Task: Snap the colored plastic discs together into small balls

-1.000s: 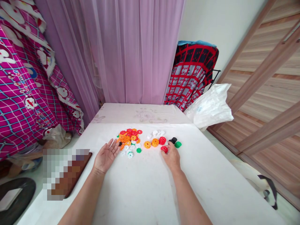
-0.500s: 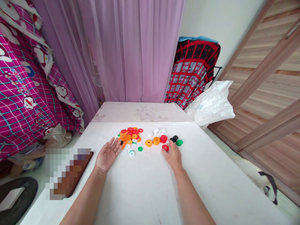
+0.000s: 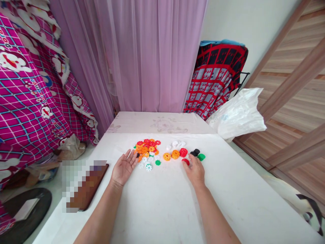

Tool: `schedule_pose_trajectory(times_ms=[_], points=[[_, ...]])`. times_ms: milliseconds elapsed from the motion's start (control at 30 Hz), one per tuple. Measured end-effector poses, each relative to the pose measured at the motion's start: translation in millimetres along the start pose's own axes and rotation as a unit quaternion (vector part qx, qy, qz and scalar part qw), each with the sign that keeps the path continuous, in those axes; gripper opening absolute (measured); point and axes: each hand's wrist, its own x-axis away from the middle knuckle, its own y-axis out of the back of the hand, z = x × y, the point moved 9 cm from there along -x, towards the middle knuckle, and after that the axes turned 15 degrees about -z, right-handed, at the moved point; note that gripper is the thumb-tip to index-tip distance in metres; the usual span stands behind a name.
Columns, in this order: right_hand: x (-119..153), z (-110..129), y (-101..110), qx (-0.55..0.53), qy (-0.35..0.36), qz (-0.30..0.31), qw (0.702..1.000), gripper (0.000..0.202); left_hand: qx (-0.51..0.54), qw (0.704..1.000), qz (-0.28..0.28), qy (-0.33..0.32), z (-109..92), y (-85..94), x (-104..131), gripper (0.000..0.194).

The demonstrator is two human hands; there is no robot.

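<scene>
Left hand (image 3: 124,169) is held palm up, unclasped, beside disc pile (image 3: 144,149); red disc (image 3: 186,161) is touched by right hand (image 3: 196,170), grip uncertain. Disc handling judged in hand; fine control called for.

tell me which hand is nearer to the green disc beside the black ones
Right. The right hand is close by, just left of the green disc and slightly nearer the camera; the left hand is much farther left, beside the mixed-colour pile.

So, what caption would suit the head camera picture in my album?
Left hand open beside a pile of colourful discs, right hand at a red disc, on a white table.
</scene>
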Motion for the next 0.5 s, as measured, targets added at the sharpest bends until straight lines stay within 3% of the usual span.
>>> schedule_pose_trajectory(times_ms=[100,167,333,433,500], points=[[-5,28,8,-0.011,0.063,-0.038,0.997,0.028,0.003,1.000,0.011,0.002,0,0.5,-1,0.030],[-13,55,-1,-0.026,0.102,-0.021,0.994,0.025,0.004,1.000,0.011,0.002,1,1.6,-2,0.030],[-39,117,-69,0.007,0.135,0.156,0.978,0.024,0.000,1.000,0.028,0.013,3,0.9,-3,0.030],[-46,133,-112,0.059,0.132,0.261,0.955,0.032,0.001,0.999,0.037,0.018,4,1.1,-4,0.030],[-48,136,-132,0.074,0.128,0.293,0.945,0.039,0.003,0.999,0.041,0.020,4,1.9,-5,0.031]])
